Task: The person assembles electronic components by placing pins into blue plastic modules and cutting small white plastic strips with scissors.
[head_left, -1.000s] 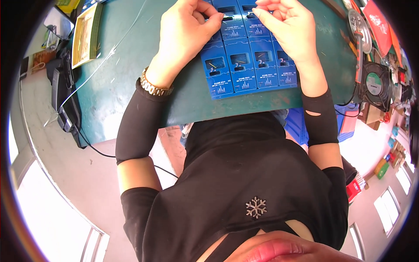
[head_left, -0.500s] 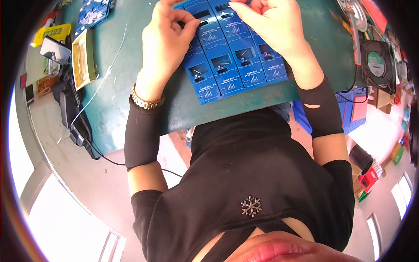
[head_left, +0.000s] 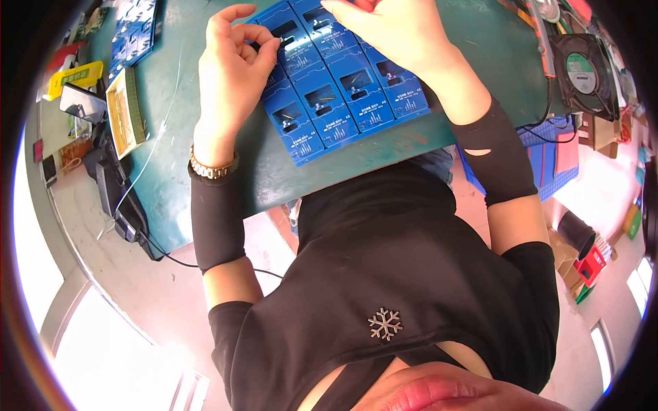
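A panel of joined blue circuit boards (head_left: 334,127) lies on the green work surface, with dark cut-outs and small thin parts showing in several of them. At the panel's left edge is my left hand (head_left: 236,75), thumb and index finger pinched. A small dark bit shows between those fingers, too little of it to name. Over the upper right of the panel reaches my right hand (head_left: 401,34), its thumb bent toward a cut-out near the top. The right fingertips run up to the picture's edge, and what they hold, if anything, is hidden.
More blue boards (head_left: 133,31) lie at the far left, near a yellow-framed tray (head_left: 125,113) and a yellow bin (head_left: 74,80). A thin pale wire (head_left: 159,137) crosses the table's left side. At right stand a black fan (head_left: 582,75) and an orange-grey tool (head_left: 541,41).
The whole view has shifted slightly, so the panel and both hands appear farther left. Relative to the panel, the hands stay at nearly the same spots. A dark bit now shows in my left fingers.
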Demonstrator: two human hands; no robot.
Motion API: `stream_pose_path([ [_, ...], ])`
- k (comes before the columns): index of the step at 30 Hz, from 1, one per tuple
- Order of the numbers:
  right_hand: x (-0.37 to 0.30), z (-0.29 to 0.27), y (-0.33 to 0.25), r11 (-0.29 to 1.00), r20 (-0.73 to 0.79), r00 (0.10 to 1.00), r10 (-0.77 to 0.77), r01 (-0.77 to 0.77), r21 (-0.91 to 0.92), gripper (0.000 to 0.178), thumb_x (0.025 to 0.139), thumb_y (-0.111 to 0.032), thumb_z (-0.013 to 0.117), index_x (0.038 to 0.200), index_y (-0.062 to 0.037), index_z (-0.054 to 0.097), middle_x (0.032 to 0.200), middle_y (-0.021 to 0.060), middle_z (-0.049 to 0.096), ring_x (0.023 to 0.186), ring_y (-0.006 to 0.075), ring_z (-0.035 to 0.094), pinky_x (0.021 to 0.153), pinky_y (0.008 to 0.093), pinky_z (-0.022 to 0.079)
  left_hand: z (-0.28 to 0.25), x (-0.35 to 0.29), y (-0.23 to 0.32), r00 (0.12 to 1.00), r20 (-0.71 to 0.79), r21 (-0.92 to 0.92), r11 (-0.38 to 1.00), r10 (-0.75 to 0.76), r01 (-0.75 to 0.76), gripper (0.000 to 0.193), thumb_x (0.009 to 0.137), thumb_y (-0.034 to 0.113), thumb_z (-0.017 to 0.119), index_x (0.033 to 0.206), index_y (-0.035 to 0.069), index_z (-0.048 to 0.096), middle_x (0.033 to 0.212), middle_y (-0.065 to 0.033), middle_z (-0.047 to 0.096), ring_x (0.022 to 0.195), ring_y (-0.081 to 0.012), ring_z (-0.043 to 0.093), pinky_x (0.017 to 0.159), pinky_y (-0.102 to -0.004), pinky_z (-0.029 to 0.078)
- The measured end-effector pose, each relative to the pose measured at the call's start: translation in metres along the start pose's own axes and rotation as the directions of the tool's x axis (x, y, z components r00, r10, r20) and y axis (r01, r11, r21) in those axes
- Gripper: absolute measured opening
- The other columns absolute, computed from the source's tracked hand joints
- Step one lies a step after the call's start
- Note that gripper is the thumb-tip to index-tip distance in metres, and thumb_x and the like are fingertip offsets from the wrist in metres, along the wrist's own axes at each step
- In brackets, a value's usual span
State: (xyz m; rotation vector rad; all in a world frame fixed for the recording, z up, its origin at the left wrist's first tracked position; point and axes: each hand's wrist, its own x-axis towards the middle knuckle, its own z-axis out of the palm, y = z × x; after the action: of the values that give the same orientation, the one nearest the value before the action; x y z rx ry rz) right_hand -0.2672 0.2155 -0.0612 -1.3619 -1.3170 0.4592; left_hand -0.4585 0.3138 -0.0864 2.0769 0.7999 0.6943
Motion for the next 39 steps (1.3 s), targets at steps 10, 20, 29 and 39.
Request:
stream_pose_path([
  [10, 0.005, -0.008, 0.000, 0.997, -0.058, 0.998, -0.028, 0.024, -0.067, 0.005, 0.079, 0.003, 0.065, 0.082, 0.0005, 0.062, 0.068, 0.0059, 0.061, 0.057, 0.0079, 0.056, 0.053, 0.0222, 0.045, 0.003, 0.002, 0.018, 0.994, -0.017, 0.328, 0.940, 0.106, -0.094, 0.047, 0.079, 0.005, 0.071, 0.122, 0.009, 0.051, 0.076, 0.0028, 0.065, 0.054, -0.0081, 0.054, 0.055, -0.0224, 0.046],
  [20, 0.009, -0.016, 0.016, 0.931, -0.056, 0.972, 0.230, -0.203, 0.304, 0.007, 0.086, 0.004, 0.061, 0.092, 0.0004, 0.062, 0.080, -0.0006, 0.063, 0.070, 0.0044, 0.058, 0.064, 0.0179, 0.047, 0.009, 0.002, 0.003, 0.897, -0.054, 0.408, 0.830, 0.438, -0.380, 0.016, 0.074, 0.006, 0.072, 0.089, 0.010, 0.071, 0.086, -0.0029, 0.066, 0.074, -0.0192, 0.064, 0.066, -0.0296, 0.051],
  [29, 0.007, -0.013, 0.018, 0.782, 0.063, 0.950, 0.307, -0.289, 0.552, 0.011, 0.086, 0.004, 0.064, 0.095, -0.0004, 0.062, 0.083, 0.0013, 0.063, 0.072, 0.0066, 0.059, 0.065, 0.0183, 0.047, 0.003, -0.004, -0.002, 0.926, 0.030, 0.408, 0.841, 0.377, -0.356, 0.022, 0.079, 0.021, 0.073, 0.096, 0.005, 0.072, 0.117, -0.0057, 0.061, 0.106, -0.0252, 0.056, 0.090, -0.0368, 0.046],
  [39, 0.015, -0.031, 0.037, 0.889, -0.189, 0.974, -0.124, 0.024, -0.458, 0.010, 0.079, 0.004, 0.059, 0.085, -0.0029, 0.065, 0.079, 0.0146, 0.064, 0.069, 0.0296, 0.064, 0.062, 0.0365, 0.050, -0.001, -0.021, 0.005, 0.911, 0.175, 0.544, 0.735, 0.372, -0.405, 0.042, 0.087, 0.026, 0.065, 0.121, 0.002, 0.060, 0.138, -0.0095, 0.048, 0.132, -0.0339, 0.036, 0.104, -0.0489, 0.031],
])
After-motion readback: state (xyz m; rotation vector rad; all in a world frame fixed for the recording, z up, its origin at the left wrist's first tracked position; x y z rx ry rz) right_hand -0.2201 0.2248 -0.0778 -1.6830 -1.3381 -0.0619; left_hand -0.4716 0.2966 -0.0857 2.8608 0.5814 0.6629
